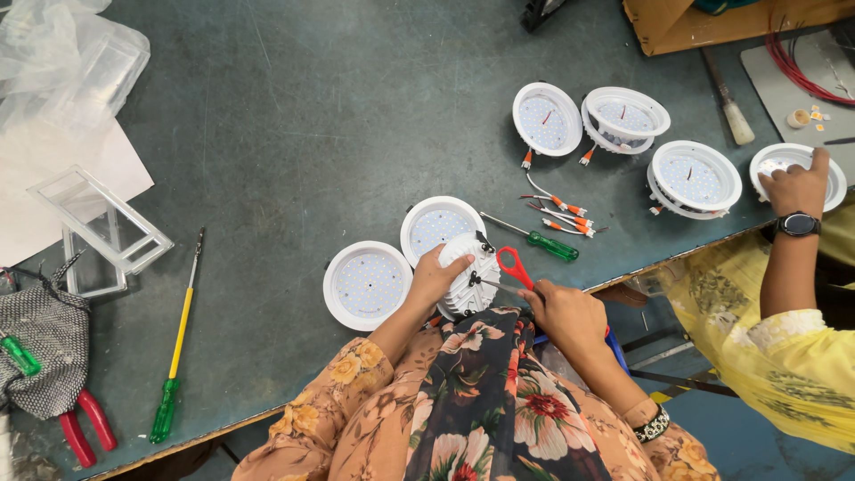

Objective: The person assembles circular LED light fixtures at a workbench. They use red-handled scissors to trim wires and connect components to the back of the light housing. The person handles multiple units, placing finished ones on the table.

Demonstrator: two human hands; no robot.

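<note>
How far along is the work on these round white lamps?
Two lamps lie face up at the near edge and look finished. The left hand holds a finned lamp body; the right hand works on it with a red-handled tool. Loose orange-tipped wires remain.

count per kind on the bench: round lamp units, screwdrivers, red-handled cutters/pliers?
Round white lamp units: 7, namely two flat by the left hand, one finned housing held in it, four at upper right
Screwdrivers: 2
Red-handled tools: 2, cutters at the right hand, pliers
Total: 11
</note>
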